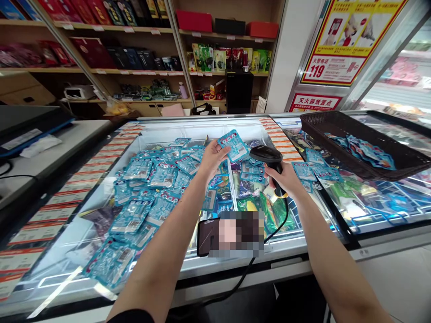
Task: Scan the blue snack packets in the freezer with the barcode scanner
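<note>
Pinched by its edge in my left hand (pixel 215 158) is a blue snack packet (pixel 235 144), its printed barcode side turned up. My right hand (pixel 282 176) grips a black handheld barcode scanner (pixel 267 155) by the handle, with the scanner's head beside the packet on its right. A black cord (pixel 284 220) runs from the handle down over the freezer's front edge. Many more blue packets (pixel 163 175) lie in a loose heap on the glass top to the left, and several others (pixel 314 168) lie right of the scanner.
A phone (pixel 208 237) lies near the front edge of the chest freezer (pixel 256 260). On the right stands a dark brown basket (pixel 397 168) with several packets inside. Price labels (pixel 60 197) line the glass at left. Stocked shelves (pixel 134 72) rise behind.
</note>
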Available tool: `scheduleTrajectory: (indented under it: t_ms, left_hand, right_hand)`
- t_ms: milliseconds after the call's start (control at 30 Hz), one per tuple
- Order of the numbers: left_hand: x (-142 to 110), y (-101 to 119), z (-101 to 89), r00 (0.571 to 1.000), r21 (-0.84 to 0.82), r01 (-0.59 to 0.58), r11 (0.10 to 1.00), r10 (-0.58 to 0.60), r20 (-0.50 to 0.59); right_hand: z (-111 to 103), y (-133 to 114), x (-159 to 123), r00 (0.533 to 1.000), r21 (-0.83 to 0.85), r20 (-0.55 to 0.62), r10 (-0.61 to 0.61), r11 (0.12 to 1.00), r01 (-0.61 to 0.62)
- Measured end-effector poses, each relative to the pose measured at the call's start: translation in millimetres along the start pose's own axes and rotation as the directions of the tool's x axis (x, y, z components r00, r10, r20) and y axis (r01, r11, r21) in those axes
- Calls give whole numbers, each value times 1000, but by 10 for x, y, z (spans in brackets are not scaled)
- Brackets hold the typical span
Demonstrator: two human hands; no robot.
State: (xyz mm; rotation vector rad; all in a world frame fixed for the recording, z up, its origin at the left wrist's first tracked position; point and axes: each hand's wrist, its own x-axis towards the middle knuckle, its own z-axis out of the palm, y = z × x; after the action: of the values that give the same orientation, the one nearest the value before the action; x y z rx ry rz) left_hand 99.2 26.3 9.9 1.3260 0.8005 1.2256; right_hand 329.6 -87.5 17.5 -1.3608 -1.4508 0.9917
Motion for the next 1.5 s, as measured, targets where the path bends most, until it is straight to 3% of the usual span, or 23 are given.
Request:
scheduleTrajectory:
  t_ms: [167, 300, 433, 533, 667, 733, 833, 933, 1033, 1100, 1500]
  left_hand:
    - [-194, 126, -187, 988, 345, -151, 927, 154, 19]
    - [-327, 53, -250, 985, 554, -169, 815, 122, 122]
    - [-267, -98, -188, 986, 699, -165, 696, 108, 125]
    - [-207, -178, -137, 971, 783, -237, 575, 107, 216]
    - [-262, -163, -132, 944, 868, -329, 372, 145, 296]
    - [-355, -96, -156, 947, 889, -320, 328, 126, 294]
    - [-575, 60, -219, 923, 865, -342, 368, -42, 383]
    - [-866, 237, -294, 835, 820, -372, 434, -229, 500]
    - [-1146, 365, -351, 719, 790, -378, 483, -384, 579]
    - [-1277, 403, -366, 677, 787, -374, 491, -436, 593]
    - [-1396, 316, -323, 699, 812, -382, 442, -436, 567]
  right_hand:
    - [23, 43, 23, 999, 48, -29, 23, 999, -22]
    - [36, 70, 37, 999, 61, -40, 20, 998, -17]
    - [34, 108, 73, 998, 76, -48, 30, 997, -26]
    - [28, 123, 85, 998, 73, -51, 25, 997, -21]
    - [26, 107, 63, 999, 60, -45, -8, 998, 10]
    - [25, 98, 49, 1000, 63, -30, -11, 998, 12]
    - [24, 94, 38, 999, 68, -34, 4, 998, -2]
    - [27, 104, 33, 1000, 73, -24, 0, 997, 2]
    - [40, 132, 37, 1000, 66, -19, 1, 998, 0]
    - [53, 156, 44, 1000, 61, -30, 1, 998, 0]
    - [72, 158, 51, 1000, 71, -22, 9, 997, -8]
